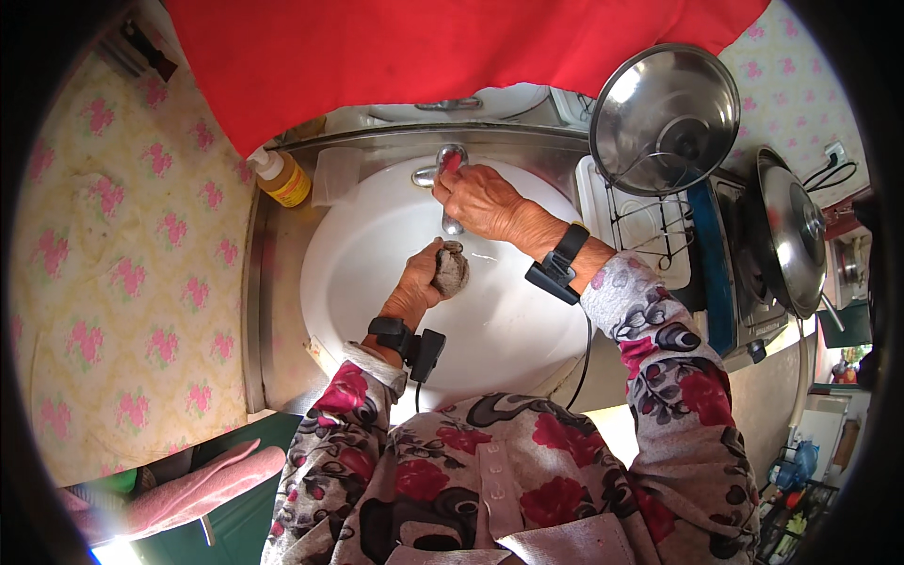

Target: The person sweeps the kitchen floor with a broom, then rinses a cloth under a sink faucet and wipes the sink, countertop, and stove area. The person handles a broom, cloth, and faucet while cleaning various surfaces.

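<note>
My left hand [421, 272] grips a balled-up grey cloth or pad [452, 272] above the white oval sink basin [339, 311], just below the spout. Its exact material is hard to tell. Over the chrome faucet [452, 224], my right hand [484, 201] has its fingers curled around the upper part, hiding some of it. Both wrists wear black straps with small devices, and a thin black cable hangs from each.
A pump bottle [286, 180] and a translucent plastic container [337, 175] stand left of the basin. On the right are a wire rack [653, 226], a propped metal lid [664, 120] and a lidded pan [787, 233] on a stove. A red cloth [452, 49] hangs behind.
</note>
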A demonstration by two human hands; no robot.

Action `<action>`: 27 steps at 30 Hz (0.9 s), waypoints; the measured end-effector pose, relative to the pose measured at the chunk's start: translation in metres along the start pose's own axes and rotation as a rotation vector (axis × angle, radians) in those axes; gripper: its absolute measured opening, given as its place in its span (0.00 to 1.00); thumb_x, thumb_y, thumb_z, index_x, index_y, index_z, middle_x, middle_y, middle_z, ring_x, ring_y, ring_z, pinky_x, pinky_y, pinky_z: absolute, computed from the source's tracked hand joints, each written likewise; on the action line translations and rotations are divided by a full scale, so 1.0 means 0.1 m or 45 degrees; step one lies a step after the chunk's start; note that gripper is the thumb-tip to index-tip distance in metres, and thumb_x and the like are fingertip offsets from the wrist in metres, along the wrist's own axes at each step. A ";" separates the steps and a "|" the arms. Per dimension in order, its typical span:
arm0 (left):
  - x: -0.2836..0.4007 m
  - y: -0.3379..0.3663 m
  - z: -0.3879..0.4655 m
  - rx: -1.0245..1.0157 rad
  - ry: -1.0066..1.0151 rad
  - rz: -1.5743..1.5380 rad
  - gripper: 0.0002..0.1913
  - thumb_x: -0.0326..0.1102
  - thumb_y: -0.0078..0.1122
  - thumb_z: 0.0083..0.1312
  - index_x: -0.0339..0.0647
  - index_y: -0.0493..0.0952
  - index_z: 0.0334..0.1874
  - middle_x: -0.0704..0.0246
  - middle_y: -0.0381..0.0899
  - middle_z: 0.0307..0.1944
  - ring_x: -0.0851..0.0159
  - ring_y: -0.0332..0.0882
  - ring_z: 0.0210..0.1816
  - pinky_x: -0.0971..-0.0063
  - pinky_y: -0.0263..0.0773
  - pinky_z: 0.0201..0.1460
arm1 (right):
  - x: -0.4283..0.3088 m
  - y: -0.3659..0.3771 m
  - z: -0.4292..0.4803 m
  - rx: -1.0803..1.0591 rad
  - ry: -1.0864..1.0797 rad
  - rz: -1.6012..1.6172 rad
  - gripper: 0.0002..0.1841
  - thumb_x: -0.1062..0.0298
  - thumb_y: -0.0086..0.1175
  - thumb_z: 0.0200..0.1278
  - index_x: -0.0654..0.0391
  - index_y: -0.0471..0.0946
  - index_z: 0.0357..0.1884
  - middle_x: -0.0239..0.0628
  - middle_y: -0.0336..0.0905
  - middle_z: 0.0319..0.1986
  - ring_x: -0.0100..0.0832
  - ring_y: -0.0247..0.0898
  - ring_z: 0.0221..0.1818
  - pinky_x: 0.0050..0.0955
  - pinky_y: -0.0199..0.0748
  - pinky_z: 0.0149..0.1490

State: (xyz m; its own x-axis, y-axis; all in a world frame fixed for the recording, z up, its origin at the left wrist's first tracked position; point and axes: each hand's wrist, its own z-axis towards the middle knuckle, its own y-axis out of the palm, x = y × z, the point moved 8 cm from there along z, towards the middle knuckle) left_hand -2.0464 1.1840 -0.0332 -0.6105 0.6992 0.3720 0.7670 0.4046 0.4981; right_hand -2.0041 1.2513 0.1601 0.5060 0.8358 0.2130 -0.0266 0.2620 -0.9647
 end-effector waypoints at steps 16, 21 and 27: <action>-0.03 0.20 -0.81 -0.377 -0.012 -0.309 0.31 0.62 0.32 0.67 0.38 0.67 0.53 0.60 0.72 0.48 0.53 0.73 0.49 0.58 0.69 0.54 | -0.88 -0.02 -0.60 0.398 0.143 0.960 0.29 0.60 0.56 0.48 0.61 0.64 0.53 0.46 0.69 0.43 0.45 0.66 0.47 0.41 0.66 0.53; -0.07 0.12 -0.83 -0.290 0.077 -0.321 0.19 0.47 0.35 0.69 0.38 0.68 0.48 0.60 0.73 0.45 0.55 0.73 0.46 0.57 0.70 0.52 | -0.90 -0.03 -0.56 0.594 0.180 0.924 0.13 0.63 0.52 0.51 0.62 0.71 0.34 0.44 0.71 0.31 0.42 0.65 0.37 0.39 0.66 0.44; -0.19 0.12 -0.72 -0.286 0.161 -0.485 0.17 0.44 0.37 0.68 0.39 0.69 0.46 0.63 0.74 0.43 0.58 0.74 0.45 0.59 0.72 0.51 | -0.85 0.10 -0.56 0.565 0.365 1.154 0.07 0.67 0.51 0.53 0.60 0.70 0.25 0.44 0.72 0.26 0.44 0.67 0.36 0.42 0.65 0.40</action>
State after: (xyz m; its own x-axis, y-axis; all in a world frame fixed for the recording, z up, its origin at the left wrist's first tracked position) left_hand -2.0401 1.1331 0.0218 -0.8705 0.4427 0.2153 0.4301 0.4712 0.7700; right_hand -1.9994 1.1564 0.1236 0.3223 0.6773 -0.6613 -0.7823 -0.2029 -0.5890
